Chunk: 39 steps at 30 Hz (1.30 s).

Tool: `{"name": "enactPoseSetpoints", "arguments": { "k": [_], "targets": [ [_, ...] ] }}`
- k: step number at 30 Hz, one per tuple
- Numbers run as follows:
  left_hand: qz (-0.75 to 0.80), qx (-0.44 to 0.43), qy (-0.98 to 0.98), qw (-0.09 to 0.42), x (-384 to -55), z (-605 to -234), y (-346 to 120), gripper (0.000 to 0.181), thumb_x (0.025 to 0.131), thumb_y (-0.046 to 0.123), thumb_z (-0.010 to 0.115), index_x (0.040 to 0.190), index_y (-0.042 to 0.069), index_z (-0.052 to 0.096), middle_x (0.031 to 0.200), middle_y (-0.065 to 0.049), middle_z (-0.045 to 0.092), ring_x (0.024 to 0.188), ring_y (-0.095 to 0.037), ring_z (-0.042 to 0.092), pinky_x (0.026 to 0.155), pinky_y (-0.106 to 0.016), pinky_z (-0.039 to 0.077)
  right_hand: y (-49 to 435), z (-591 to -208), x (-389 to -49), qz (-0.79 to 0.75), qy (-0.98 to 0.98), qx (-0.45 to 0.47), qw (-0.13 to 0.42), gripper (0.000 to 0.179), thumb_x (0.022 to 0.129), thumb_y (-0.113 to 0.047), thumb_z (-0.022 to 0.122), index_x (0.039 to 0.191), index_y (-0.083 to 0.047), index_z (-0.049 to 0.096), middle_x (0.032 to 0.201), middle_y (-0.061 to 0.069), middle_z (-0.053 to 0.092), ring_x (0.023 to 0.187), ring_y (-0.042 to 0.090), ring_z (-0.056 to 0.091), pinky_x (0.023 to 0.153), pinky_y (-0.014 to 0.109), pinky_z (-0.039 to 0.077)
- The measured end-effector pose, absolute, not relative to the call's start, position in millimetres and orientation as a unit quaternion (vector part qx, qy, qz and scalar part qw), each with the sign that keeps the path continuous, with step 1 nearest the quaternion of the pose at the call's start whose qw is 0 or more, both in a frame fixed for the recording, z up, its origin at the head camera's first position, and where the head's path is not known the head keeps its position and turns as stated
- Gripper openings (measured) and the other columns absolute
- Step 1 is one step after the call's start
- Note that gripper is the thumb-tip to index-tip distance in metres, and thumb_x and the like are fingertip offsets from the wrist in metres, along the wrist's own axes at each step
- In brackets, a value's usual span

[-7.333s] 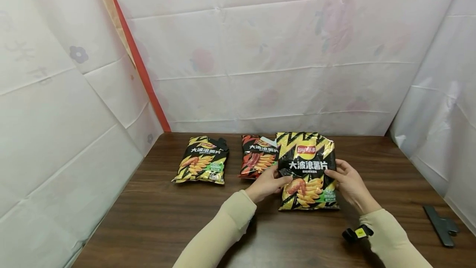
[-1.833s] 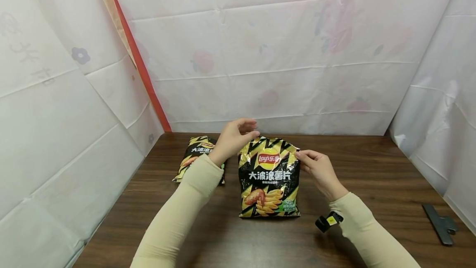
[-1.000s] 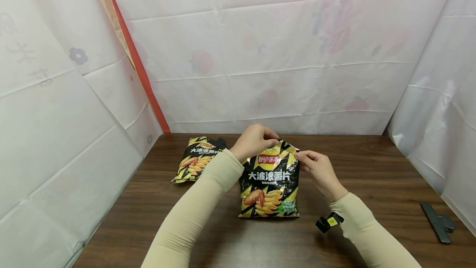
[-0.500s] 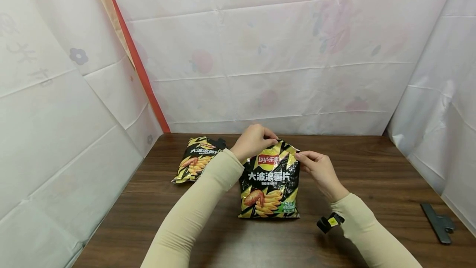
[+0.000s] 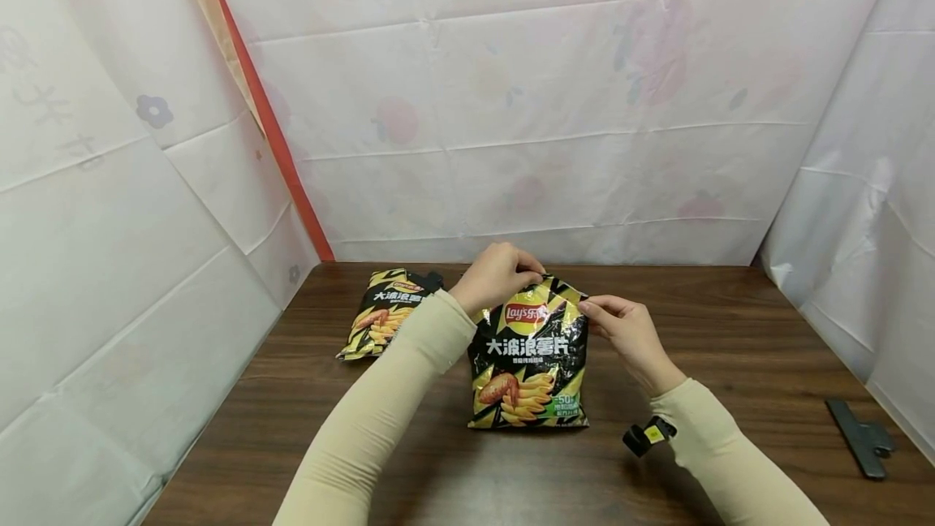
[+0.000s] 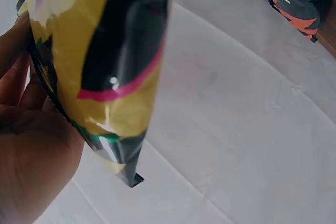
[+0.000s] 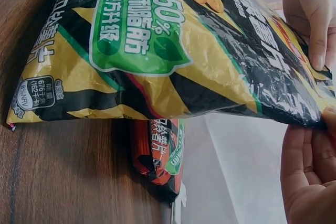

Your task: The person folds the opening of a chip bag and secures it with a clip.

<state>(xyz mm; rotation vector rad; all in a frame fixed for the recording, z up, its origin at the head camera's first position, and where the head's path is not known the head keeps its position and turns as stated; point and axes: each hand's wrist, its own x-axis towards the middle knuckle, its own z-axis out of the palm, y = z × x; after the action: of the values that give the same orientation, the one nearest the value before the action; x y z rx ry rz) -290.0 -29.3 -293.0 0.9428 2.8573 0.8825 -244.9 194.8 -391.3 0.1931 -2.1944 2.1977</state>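
Observation:
A black and yellow bag of Lay's potato chips (image 5: pixel 527 368) stands tilted back on the table, its printed front toward me. At its top edge my left hand (image 5: pixel 498 276) pinches the packet, thumb in front and fingers behind. My right hand (image 5: pixel 630 339) pinches the upper right edge between thumb and fingers, close up in the right wrist view. Behind this packet, out of sight in the head view, lies a red chip bag (image 7: pixel 159 156). To the left, partly covered by my left sleeve, lies another yellow and black chip bag (image 5: pixel 381 316) with a black clip (image 5: pixel 433 280) at its top.
A loose black bag clip (image 5: pixel 860 438) lies near the right edge of the dark wooden table (image 5: pixel 730 331). White printed cloth (image 5: pixel 555 120) walls the table at the back and both sides. A black wrist device (image 5: pixel 648 435) sits on my right wrist.
Compared with several seconds ago, the front chip bag has moved left, hiding the red one, and both hands have shifted up to its top. Over the last second almost nothing has moved.

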Motion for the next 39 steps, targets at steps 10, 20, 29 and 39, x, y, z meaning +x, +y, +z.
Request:
{"name": "enactPoseSetpoints", "arguments": {
  "k": [10, 20, 29, 39],
  "targets": [
    [0.301, 0.304, 0.903, 0.02, -292.4, -293.5, -32.2, 0.016, 0.095, 0.016, 0.065, 0.104, 0.014, 0.078, 0.105, -0.003, 0.076, 0.061, -0.008, 0.057, 0.057, -0.021, 0.042, 195.3, -393.6, -243.4, 0.708, -0.703, 0.063, 0.034, 0.006, 0.092, -0.019, 0.071, 0.095, -0.019, 0.076, 0.086, -0.014, 0.071, 0.079, 0.004, 0.069, 0.075, 0.026, 0.058],
    [0.325, 0.305, 0.895, 0.03, -294.0, -295.3, -34.9, 0.015, 0.094, 0.013, 0.066, 0.101, 0.015, 0.079, 0.103, -0.003, 0.076, 0.062, -0.008, 0.056, 0.057, -0.021, 0.041, 193.0, -397.0, -242.3, 0.74, -0.668, 0.063, 0.045, 0.014, 0.091, -0.013, 0.071, 0.094, -0.025, 0.077, 0.087, -0.014, 0.073, 0.079, 0.003, 0.069, 0.075, 0.024, 0.058],
    [0.33, 0.307, 0.892, 0.026, -294.6, -296.5, -36.1, 0.015, 0.095, 0.011, 0.065, 0.1, 0.014, 0.079, 0.102, -0.003, 0.076, 0.068, -0.009, 0.062, 0.059, -0.021, 0.043, 193.7, -400.3, -241.4, 0.747, -0.658, 0.079, 0.05, 0.02, 0.091, -0.011, 0.071, 0.109, -0.006, 0.075, 0.093, -0.013, 0.074, 0.085, 0.004, 0.069, 0.077, 0.024, 0.058],
    [0.332, 0.303, 0.892, 0.041, -293.2, -296.3, -37.6, 0.015, 0.094, 0.012, 0.066, 0.1, 0.016, 0.079, 0.103, -0.002, 0.076, 0.068, -0.011, 0.062, 0.059, -0.022, 0.043, 191.6, -402.4, -240.1, 0.744, -0.658, 0.096, 0.065, 0.023, 0.091, -0.009, 0.07, 0.11, 0.003, 0.073, 0.095, -0.012, 0.074, 0.087, 0.004, 0.07, 0.077, 0.024, 0.058]
  ]
}}
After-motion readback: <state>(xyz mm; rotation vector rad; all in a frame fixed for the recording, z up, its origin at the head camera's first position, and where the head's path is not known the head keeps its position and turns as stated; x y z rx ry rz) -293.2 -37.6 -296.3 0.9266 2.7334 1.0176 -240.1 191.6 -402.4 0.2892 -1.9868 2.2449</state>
